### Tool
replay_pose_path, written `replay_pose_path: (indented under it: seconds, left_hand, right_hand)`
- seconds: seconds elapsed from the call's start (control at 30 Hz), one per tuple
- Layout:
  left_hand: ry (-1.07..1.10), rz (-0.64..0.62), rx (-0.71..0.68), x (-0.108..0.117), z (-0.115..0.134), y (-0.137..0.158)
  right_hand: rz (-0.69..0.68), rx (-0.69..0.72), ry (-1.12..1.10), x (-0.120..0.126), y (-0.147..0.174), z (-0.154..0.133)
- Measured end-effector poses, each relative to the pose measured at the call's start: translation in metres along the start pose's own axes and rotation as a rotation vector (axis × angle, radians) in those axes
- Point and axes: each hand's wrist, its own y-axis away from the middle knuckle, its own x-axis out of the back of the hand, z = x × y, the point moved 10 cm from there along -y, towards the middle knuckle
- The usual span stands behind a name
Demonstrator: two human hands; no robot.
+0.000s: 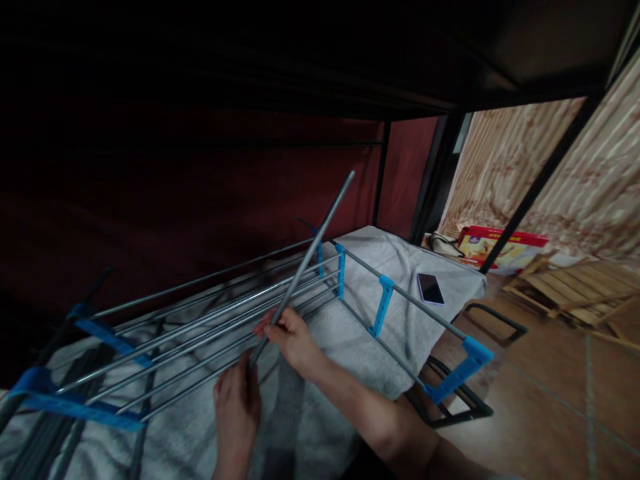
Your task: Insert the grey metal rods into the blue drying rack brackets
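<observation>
A grey metal tube (320, 237) slants up and away, held in both hands over a partly assembled rack. My left hand (236, 393) is closed around the tube's lower end. Just above it, my right hand (290, 337) pinches the tube between thumb and fingers. Behind and to the left lies the rack, with thin metal rods (220, 313) running between blue plastic brackets (85, 408). On the right, more rods join a blue bracket (384, 305) and a blue end bracket (463, 370) that juts past the bed edge.
A grey blanket (310, 400) covers the lower bunk. Loose dark tubes (60, 407) lie at the left, and a phone (431, 289) rests at the right. Black bed posts (540, 183) and the upper bunk frame the space. Beyond stand a red-and-yellow box (500, 250) and a wooden folding piece (575, 287).
</observation>
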Motion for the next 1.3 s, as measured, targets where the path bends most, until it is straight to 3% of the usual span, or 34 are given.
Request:
replay_pose_path:
  seconds: [0.13, 0.33, 0.47, 0.67, 0.87, 1.03, 1.13, 1.3]
  left_hand:
    - [-0.188, 0.004, 0.013, 0.011, -0.015, 0.004]
    - [-0.454, -0.026, 0.078, 0.043, -0.029, -0.005]
    - [-0.533, -0.006, 0.1, 0.05, -0.049, 0.006]
    - [-0.516, -0.144, 0.11, 0.028, -0.06, 0.028]
    - [-0.432, -0.35, 0.234, -0.004, -0.063, 0.059]
    - [-0.321, -0.406, 0.256, -0.023, -0.066, 0.077]
    - [-0.272, -0.409, 0.283, -0.029, -0.069, 0.082]
    - [-0.228, -0.428, 0.303, -0.03, -0.075, 0.089]
  right_hand:
    - [0.083, -0.095, -0.015, 0.017, 0.005, 0.019]
    - [0.169, -0.134, -0.089, 0.06, -0.003, 0.0]
    - [0.175, -0.215, -0.118, 0.078, -0.004, 0.012]
    - [0.213, -0.344, -0.1, 0.117, 0.014, 0.059]
    - [0.347, -0.471, -0.04, 0.193, 0.041, 0.109]
    - [0.385, -0.548, 0.028, 0.249, 0.057, 0.139]
    - [0.382, -0.569, 0.059, 0.266, 0.063, 0.15]
    - [0.326, -0.603, 0.067, 0.269, 0.064, 0.158]
